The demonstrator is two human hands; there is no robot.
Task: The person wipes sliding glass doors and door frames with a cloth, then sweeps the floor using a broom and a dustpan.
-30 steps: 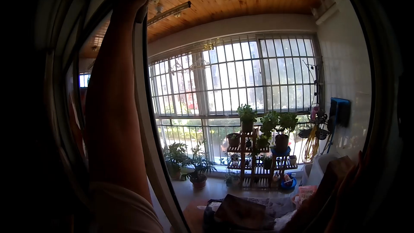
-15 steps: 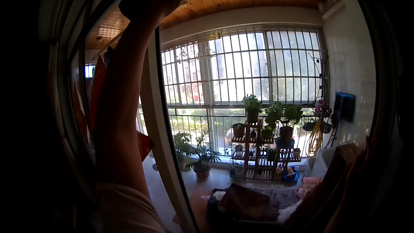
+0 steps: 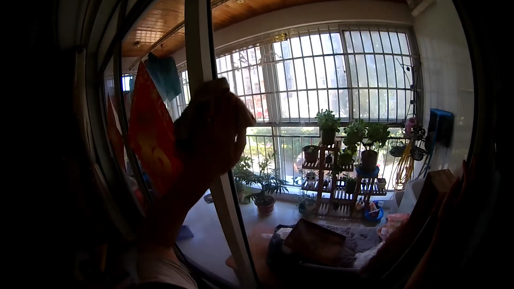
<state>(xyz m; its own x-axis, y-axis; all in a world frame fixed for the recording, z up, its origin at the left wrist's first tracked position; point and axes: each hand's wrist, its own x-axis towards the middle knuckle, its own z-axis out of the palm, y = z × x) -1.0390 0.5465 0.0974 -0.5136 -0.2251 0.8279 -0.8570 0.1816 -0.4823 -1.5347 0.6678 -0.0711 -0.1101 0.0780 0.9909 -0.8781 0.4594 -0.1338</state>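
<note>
My left hand (image 3: 225,134) is raised in the middle of the view, against the light upright frame (image 3: 199,27) of a sliding glass door. Its fingers are closed round a dark, crumpled cloth (image 3: 195,109), pressed to the frame; deep shadow hides the cloth's edges. Far to the right, my right hand (image 3: 447,206) is mostly in shadow, its fingers pointing up along the dark door edge. They look stretched out, and nothing shows in them.
Beyond the glass are a wooden plant stand (image 3: 342,168) with several pots, a floor plant (image 3: 265,200), and a dark box (image 3: 316,241) among bags. Red paper decorations (image 3: 152,128) hang on the left pane. A barred window (image 3: 316,75) fills the back.
My left hand has come down along the upright frame with the cloth, from near the ceiling to mid-height. The view has shifted slightly left. My right hand stays at the right edge.
</note>
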